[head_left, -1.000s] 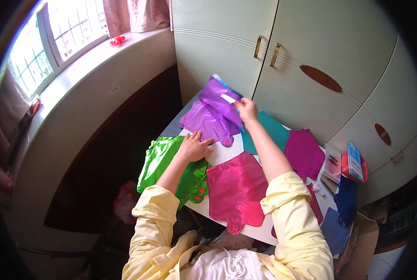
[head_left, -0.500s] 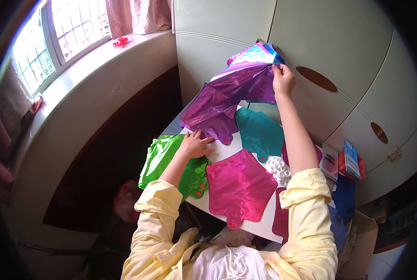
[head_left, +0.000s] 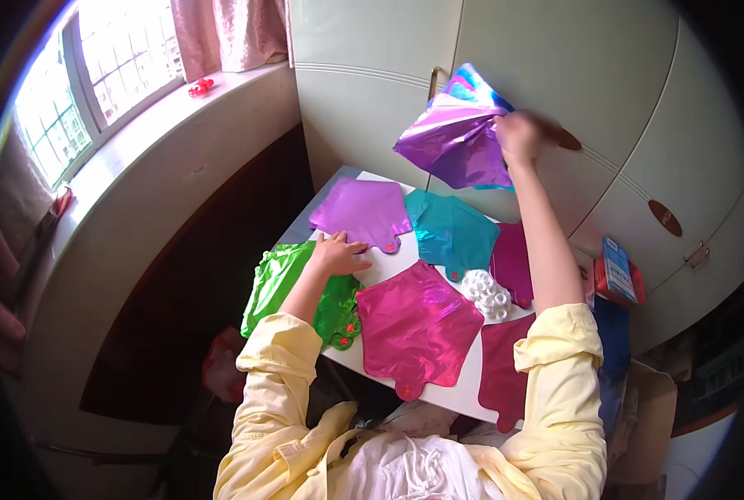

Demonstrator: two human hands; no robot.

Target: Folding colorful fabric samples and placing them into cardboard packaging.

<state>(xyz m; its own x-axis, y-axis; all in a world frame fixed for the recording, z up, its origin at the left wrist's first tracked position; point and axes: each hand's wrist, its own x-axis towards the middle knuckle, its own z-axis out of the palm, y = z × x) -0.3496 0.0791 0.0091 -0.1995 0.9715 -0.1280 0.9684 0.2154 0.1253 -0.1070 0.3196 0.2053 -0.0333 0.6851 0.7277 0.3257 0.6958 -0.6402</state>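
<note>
A pale cabinet (head_left: 372, 125) stands behind a white table (head_left: 382, 267) bearing a flat pink foil sheet (head_left: 422, 329). Creased purple foil (head_left: 455, 150) hangs in front of the cabinet. Green foil (head_left: 293, 287) and a smaller lilac sheet (head_left: 359, 207) lie leftward. The right hand (head_left: 518, 137), blurred, is closed on the purple foil's right edge; the left hand (head_left: 336, 255), fingers spread, sits between green foil and lilac sheet.

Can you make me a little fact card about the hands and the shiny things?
Left hand: open, near the light purple foil sheet and green foil stack
Right hand (blurred): holding up crinkled purple-and-blue foil
White table: pink foil sheet, teal foil sheet, cluster of white rings
Windowsill: small red object
</note>
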